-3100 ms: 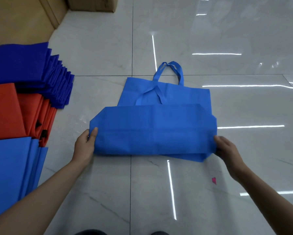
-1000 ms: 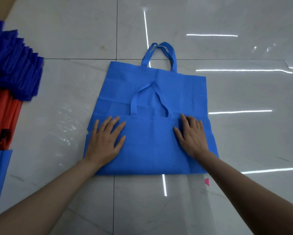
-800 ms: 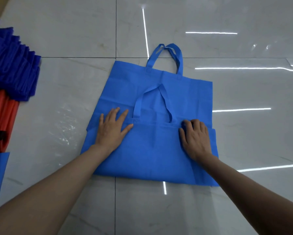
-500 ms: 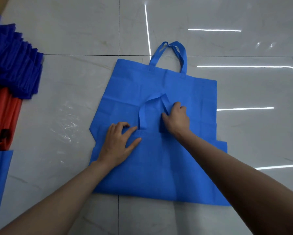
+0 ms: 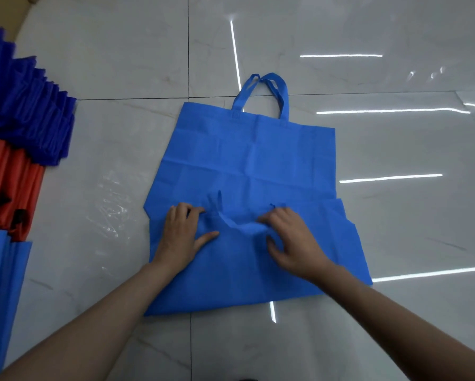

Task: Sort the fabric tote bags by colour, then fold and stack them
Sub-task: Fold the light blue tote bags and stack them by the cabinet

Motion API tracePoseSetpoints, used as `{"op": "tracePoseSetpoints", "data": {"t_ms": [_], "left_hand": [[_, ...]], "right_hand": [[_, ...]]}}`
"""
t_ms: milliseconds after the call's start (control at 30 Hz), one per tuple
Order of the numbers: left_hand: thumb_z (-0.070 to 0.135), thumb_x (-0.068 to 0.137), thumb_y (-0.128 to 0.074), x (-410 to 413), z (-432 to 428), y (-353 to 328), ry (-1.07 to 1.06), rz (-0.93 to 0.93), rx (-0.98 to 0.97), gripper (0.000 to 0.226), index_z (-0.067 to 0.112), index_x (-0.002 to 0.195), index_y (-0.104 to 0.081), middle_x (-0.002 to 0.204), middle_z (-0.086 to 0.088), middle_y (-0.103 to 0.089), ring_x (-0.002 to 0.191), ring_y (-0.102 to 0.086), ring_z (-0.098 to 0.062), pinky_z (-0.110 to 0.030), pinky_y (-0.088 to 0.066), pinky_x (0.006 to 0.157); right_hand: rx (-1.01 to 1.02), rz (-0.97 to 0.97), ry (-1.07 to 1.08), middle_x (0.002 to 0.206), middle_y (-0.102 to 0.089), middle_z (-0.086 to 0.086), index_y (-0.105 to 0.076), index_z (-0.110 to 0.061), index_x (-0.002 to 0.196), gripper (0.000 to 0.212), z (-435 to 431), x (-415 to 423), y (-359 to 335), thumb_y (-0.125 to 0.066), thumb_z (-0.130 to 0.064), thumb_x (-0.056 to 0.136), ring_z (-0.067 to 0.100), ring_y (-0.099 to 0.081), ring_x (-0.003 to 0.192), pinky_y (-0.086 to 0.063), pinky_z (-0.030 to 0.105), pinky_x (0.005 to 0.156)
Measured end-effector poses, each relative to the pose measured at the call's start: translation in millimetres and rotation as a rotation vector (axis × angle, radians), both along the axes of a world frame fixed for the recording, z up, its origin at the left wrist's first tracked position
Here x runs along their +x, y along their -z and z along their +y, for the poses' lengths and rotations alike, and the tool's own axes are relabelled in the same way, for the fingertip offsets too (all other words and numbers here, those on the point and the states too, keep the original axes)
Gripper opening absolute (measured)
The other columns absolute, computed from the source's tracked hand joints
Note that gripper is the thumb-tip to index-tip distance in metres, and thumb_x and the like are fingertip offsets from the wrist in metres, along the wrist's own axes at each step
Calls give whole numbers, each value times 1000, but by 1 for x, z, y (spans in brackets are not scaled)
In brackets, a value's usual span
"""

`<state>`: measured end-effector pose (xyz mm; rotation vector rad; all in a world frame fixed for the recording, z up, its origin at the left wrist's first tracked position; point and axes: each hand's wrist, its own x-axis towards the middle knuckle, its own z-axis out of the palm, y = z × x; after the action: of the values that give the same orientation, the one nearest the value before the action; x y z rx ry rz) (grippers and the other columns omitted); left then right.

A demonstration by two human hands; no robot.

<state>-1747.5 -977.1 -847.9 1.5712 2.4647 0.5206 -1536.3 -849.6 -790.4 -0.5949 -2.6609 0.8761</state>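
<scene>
blue tote bag (image 5: 255,160) flat on floor (image 5: 115,138), long axis running away from the person. left hand (image 5: 185,233) presses near fold, fingers curled into its edge. right hand (image 5: 292,239), nearer, pinches loose strap (image 5: 240,226) lying between the 2 hands.

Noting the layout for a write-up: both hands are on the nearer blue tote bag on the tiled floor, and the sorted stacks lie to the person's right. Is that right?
No. The head view shows the left hand and right hand on the nearer blue tote bag, but the dark blue stack, orange stack and light blue stack lie to the person's left, not right.
</scene>
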Motion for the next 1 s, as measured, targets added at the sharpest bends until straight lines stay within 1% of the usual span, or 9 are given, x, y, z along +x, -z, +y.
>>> {"op": "tracePoseSetpoints", "data": {"t_ms": [100,200,267,333,467,567,767,933,1000], "left_hand": [[26,77,-75,0,4,-3,-70,-88,11,37,2,103,-63,97,-18,-51,88,-49,-35,-37,-38,80],[13,92,-55,0,13,-11,-209,-254,42,19,2,103,-65,107,-19,-54,102,-48,-38,-38,-34,91],[37,95,-47,4,20,-22,-304,-357,-6,35,6,93,-63,105,-12,-58,103,-49,-32,-37,-32,93],[74,73,-45,11,25,-33,-218,-279,-94,63,14,88,-54,92,2,-55,92,-46,-20,-35,-30,95],[63,64,-71,23,18,-40,-33,-87,-160,70,10,102,-45,92,4,-39,91,-37,-18,-33,-23,99],[50,61,-81,21,9,-32,51,-24,67,64,9,93,-44,85,2,-37,81,-28,-13,-30,-27,86],[51,59,-80,14,0,-34,83,17,215,64,20,87,-31,78,-1,-42,74,-26,-8,-23,-22,76],[65,67,-59,9,0,-42,85,54,215,57,18,88,-34,78,-4,-46,74,-30,-13,-25,-25,77],[60,63,-67,9,-2,-41,68,55,185,58,15,88,-38,78,-4,-47,75,-33,-12,-25,-25,77]], "right_hand": [[19,-177,-157,121,-57,9,-59,-9,118,55,-19,33,20,-37,-10,67,23,-49,112,-38,30,98],[31,-266,-202,137,-50,7,-57,-13,128,61,-26,60,27,-36,-11,70,21,-41,128,-40,34,104],[13,-289,-212,144,-44,5,-54,-15,132,63,-24,68,27,-37,-14,71,19,-36,134,-39,35,103],[-14,-301,-224,148,-40,3,-52,-17,135,64,-24,70,27,-35,-18,73,18,-34,137,-37,34,106],[-202,-153,21,131,-58,-2,-61,-15,124,60,-25,59,16,-30,-26,75,11,-51,120,-44,31,99],[22,7,290,102,-66,2,-66,-9,105,43,-3,23,1,-33,-24,83,23,-60,93,-44,35,80],[224,-457,513,102,-58,4,-66,-13,94,51,45,-28,-19,-37,-54,95,26,-47,105,-25,33,95],[-324,-548,415,105,-50,3,-35,-14,128,56,50,-34,-31,-52,-50,90,28,-53,100,-41,38,83],[-504,-565,393,109,-48,1,-42,-15,123,51,52,-34,-31,-59,-48,87,24,-52,102,-42,36,85]]}}
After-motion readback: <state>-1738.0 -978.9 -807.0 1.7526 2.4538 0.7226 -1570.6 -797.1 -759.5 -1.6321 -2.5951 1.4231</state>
